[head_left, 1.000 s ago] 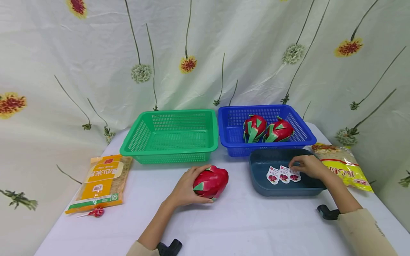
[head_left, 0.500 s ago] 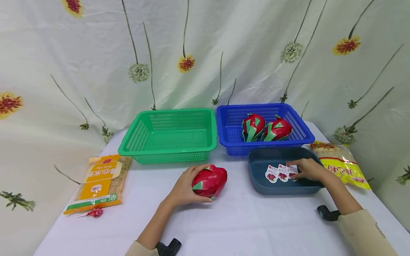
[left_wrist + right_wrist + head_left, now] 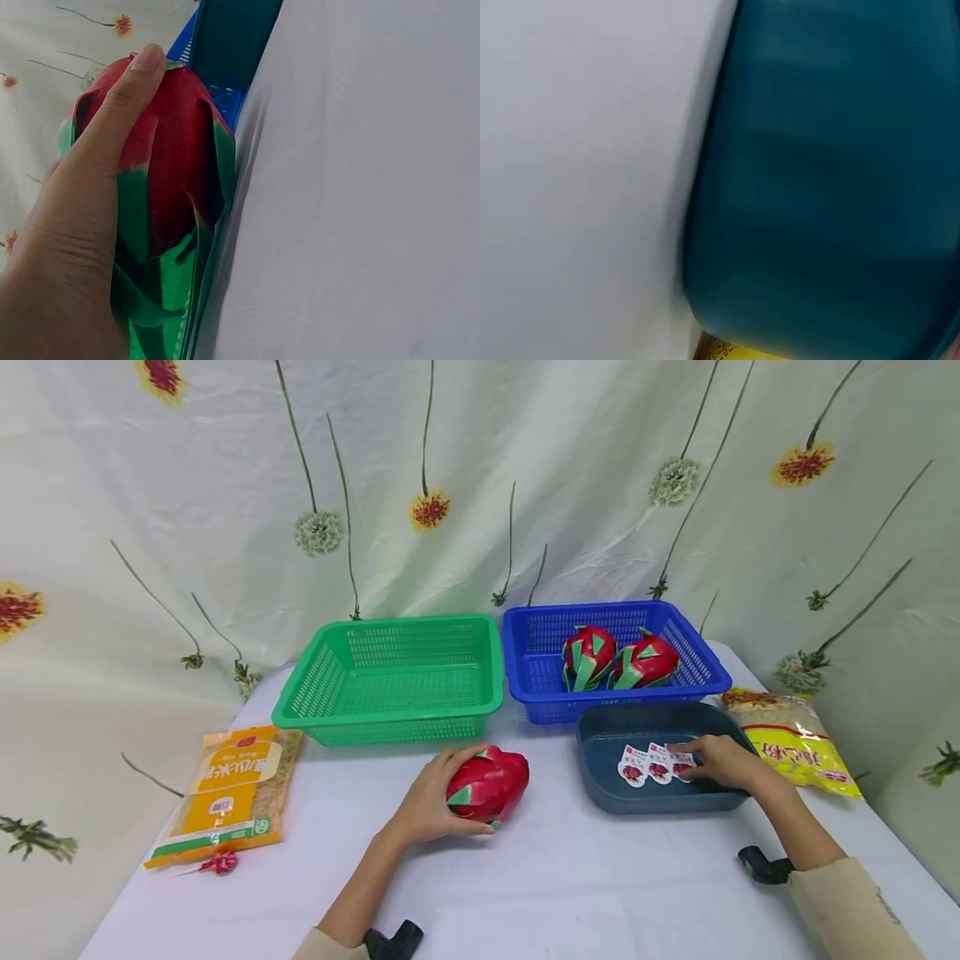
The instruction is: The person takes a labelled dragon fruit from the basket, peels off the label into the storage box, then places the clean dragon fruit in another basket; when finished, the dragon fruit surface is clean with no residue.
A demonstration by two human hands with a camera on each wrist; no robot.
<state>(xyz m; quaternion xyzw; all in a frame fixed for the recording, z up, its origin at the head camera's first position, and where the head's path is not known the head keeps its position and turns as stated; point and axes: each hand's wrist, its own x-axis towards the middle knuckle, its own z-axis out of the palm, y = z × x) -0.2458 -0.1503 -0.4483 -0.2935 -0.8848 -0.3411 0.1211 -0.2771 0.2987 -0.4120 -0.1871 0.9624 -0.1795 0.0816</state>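
In the head view, my left hand point(image 3: 431, 802) grips a red dragon fruit point(image 3: 495, 783) with green scales at the table's middle. The left wrist view shows the thumb laid along the dragon fruit point(image 3: 180, 157). My right hand point(image 3: 720, 762) reaches into a dark teal tub point(image 3: 652, 804). Three paper tags printed with dragon fruit lie in it: a left tag point(image 3: 633, 766), a middle tag point(image 3: 659, 763) and a right tag point(image 3: 682, 763). Thumb and fingers spread across the right tag, partly covering it. In the right wrist view only the tub's wall point(image 3: 817, 187) shows; the hand is hidden.
A green basket point(image 3: 405, 728) stands at the back, beside a blue basket point(image 3: 622, 696) with two dragon fruits point(image 3: 590, 653). A yellow noodle bag point(image 3: 802, 743) lies right of the tub. At left are an orange packet point(image 3: 232, 793) and a red lollipop point(image 3: 222, 862).
My right hand's fingers, earlier curled above the right tag, have lowered and spread across it. My left hand stays around the dragon fruit. The head view has shifted slightly.
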